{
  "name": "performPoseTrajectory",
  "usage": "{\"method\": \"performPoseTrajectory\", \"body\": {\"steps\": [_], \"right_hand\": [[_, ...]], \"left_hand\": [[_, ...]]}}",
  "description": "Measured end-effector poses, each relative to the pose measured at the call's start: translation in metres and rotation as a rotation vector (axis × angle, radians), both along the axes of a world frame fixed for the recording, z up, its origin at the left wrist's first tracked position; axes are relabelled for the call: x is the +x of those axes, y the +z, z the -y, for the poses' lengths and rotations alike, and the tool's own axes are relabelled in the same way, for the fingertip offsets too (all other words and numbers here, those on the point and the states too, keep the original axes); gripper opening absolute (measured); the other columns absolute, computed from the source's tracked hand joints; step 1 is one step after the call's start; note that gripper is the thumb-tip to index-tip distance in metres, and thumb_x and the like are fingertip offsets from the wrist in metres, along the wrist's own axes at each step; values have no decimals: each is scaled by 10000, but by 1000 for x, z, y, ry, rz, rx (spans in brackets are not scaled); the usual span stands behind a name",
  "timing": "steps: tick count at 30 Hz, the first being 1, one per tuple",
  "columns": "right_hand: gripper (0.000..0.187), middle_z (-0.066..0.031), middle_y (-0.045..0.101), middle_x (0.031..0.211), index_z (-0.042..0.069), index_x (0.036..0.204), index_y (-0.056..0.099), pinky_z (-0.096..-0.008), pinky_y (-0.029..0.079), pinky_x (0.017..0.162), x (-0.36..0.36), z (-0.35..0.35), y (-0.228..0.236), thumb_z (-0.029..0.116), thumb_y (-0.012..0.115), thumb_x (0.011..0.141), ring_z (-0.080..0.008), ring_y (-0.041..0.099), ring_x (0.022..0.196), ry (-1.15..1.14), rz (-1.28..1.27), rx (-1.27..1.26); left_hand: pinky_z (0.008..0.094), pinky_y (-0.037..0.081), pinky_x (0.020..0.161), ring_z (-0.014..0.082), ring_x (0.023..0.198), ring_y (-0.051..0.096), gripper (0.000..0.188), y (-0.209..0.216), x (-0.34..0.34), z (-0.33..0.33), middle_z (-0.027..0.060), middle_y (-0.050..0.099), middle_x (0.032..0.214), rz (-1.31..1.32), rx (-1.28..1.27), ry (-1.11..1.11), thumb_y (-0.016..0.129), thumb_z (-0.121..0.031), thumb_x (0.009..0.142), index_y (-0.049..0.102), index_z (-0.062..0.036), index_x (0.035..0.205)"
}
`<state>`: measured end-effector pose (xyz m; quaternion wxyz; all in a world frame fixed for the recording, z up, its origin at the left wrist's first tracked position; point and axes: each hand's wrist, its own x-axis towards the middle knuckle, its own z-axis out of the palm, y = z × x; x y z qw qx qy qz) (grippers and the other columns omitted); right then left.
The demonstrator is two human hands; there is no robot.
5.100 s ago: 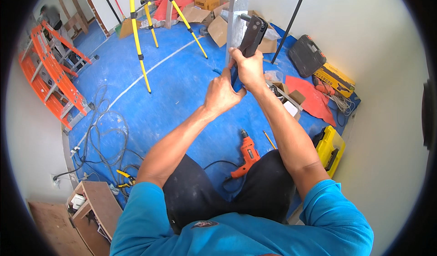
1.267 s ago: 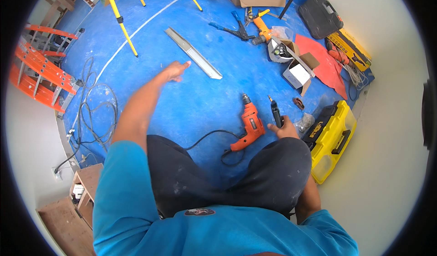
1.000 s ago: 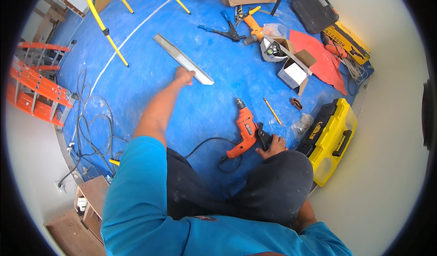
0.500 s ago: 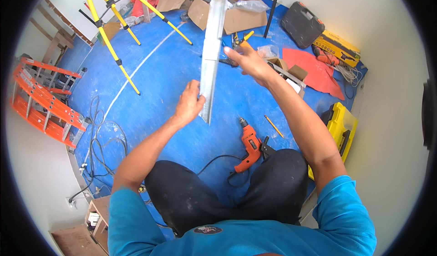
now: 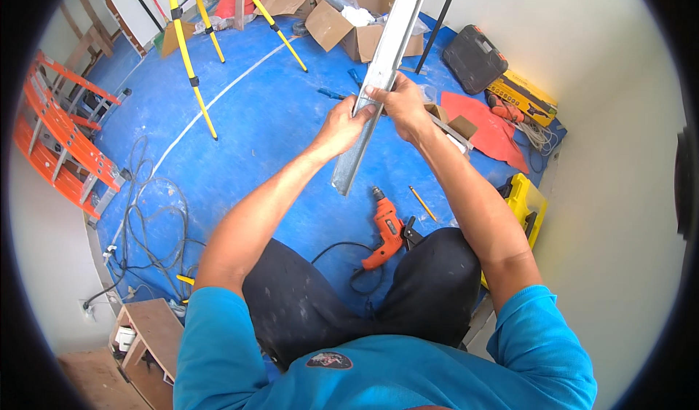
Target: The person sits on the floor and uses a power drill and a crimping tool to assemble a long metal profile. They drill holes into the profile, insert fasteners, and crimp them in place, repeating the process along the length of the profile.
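Since approx. ½ sec ago, R hand (image 5: 405, 106) has come onto the metal channel (image 5: 384, 57) & L hand (image 5: 341, 126) has gone up from near its lower end. L to R now: orange ladder (image 5: 71, 135) at far L, then yellow tripod (image 5: 186, 49). L hand grasps channel's L edge, thumb on face. Channel's held up off blue floor (image 5: 255, 155), tilted, top end leaning R. Below it, orange drill (image 5: 388, 229) lies on floor btwn knees. R hand grips channel's R edge, thumb also on face. Pencil (image 5: 422, 204) near drill; yellow/blk toolbox (image 5: 526, 205) at R, partly hidden by R forearm.
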<state>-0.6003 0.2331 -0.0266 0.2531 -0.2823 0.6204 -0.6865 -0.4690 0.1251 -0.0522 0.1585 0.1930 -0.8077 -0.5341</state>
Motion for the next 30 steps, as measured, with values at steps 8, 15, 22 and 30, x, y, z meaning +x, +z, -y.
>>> {"method": "performPoseTrajectory", "body": {"steps": [8,15,22,30], "right_hand": [[198,-121,801,934,-41,1104,731,-378,623,693,24,7,-4,22,811,935,-213,768,772,-177,-268,168],[285,-168,800,989,-46,1161,712,-397,632,740,36,9,7,79,834,935,-237,785,831,-137,-191,226],[336,-151,793,1072,-33,1213,698,-407,598,897,35,16,1,127,839,954,-234,760,995,-89,-290,239],[486,-239,784,1117,-79,1211,703,-430,608,914,34,8,6,366,730,1018,-313,782,1052,13,-327,278]], "left_hand": [[597,583,899,529,1074,736,464,-11,2,-14,349,749,1117,102,-305,234,698,-416,1028,656,33,1136],[536,569,930,447,1129,739,501,-8,16,2,299,757,1167,149,-324,147,699,-463,1044,677,14,1195],[369,498,1005,177,1128,649,414,-10,32,17,76,724,1192,-44,94,1,612,-371,1138,653,-22,1356],[319,478,979,114,1092,606,365,-14,37,16,41,703,1197,-115,260,7,556,-326,1172,648,-24,1356]]}}
